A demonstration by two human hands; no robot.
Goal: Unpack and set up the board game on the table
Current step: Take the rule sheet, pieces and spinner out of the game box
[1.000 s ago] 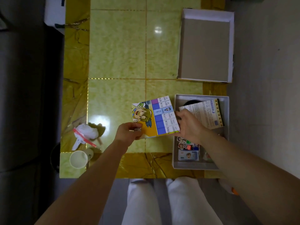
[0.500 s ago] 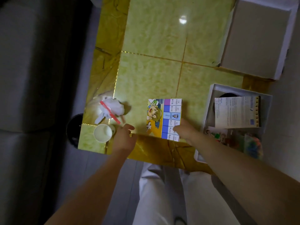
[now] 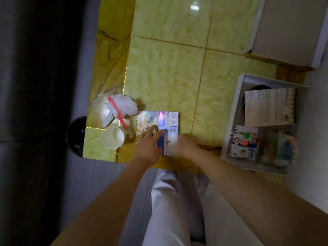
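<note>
The folded game board (image 3: 170,119), with a cartoon figure and blue property squares, lies flat on the green table (image 3: 168,77) near its front edge. My left hand (image 3: 149,144) rests on the board's near left part, fingers stretched out flat. My right hand (image 3: 184,146) is at the board's near right corner, too blurred to read its fingers. The open grey box base (image 3: 236,110) stands to the right, holding a printed rules sheet (image 3: 268,107), character cards (image 3: 243,139) and bags of coloured pieces (image 3: 284,148).
A white paper cup (image 3: 113,137) and a crumpled white wrapper with a red strip (image 3: 124,105) sit just left of the board. The box lid (image 3: 287,29) lies upside down at the far right. A black bin (image 3: 76,134) stands on the floor beside the table's left corner.
The board has gone from held above the table to lying flat, shifted left toward the cup. My left hand has moved onto it. The camera has swung left and closer.
</note>
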